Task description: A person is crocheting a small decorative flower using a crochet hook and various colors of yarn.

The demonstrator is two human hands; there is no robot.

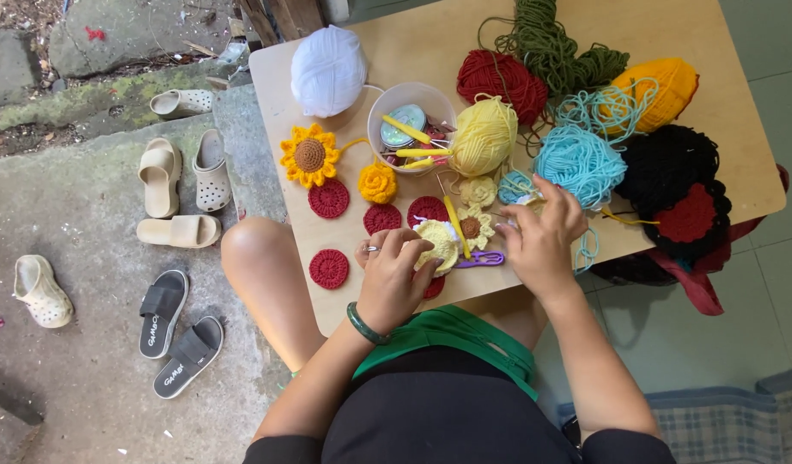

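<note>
Seen from above, a seated person works at a pale wooden desk (722,51) crowded with yarn. The left hand (392,275), with a green bangle at the wrist, rests fingers curled on a small pale-yellow crocheted flower piece (439,243) near the desk's front edge, pinning it rather than lifting it. The right hand (542,234) hovers just beside it with fingers bent, seemingly pinching light-blue yarn; whether it truly grips the strand cannot be told. The hands sit close together but not touching.

The crocheted piece looks soft, light and floppy; it would likely handle best pinched at its rim, since it bends easily. A yellow-handled crochet hook (452,223) lies between the hands, beside purple scissors (480,259).

Around them lie red crocheted round coasters (329,268), a crocheted sunflower (310,155), a white plastic cup of tools (411,120), and balls of white yarn (328,69), pale-yellow yarn (484,135) and light-blue yarn (580,165). Sandals and clogs (178,185) lie on the concrete floor to the left.
</note>
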